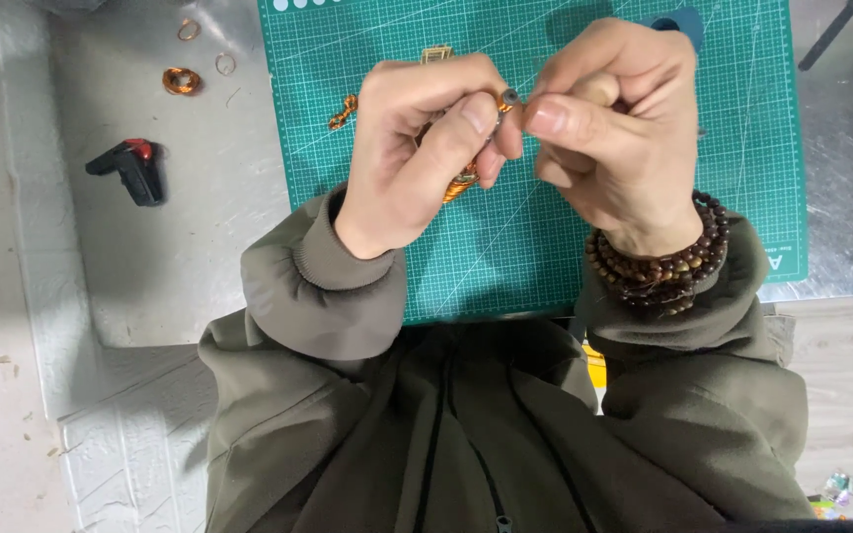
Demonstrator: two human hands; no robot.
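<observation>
My left hand (425,148) is closed around a small copper-wound part (462,184), whose orange wire shows below my fingers, with a small dark metal tip (508,97) poking out at the top. My right hand (612,118) is pinched together right next to that tip, thumb and forefinger touching it or a thin wire there; what it pinches is too small to tell. Both hands hover above a green cutting mat (545,247). A brown bead bracelet (663,265) wraps my right wrist.
A twisted copper piece (342,113) and a small brass frame (436,52) lie on the mat. On the grey table lie a copper wire coil (181,81), two thin wire rings (190,30) and a black and red tool (130,166). A dark blue object (681,22) sits behind my right hand.
</observation>
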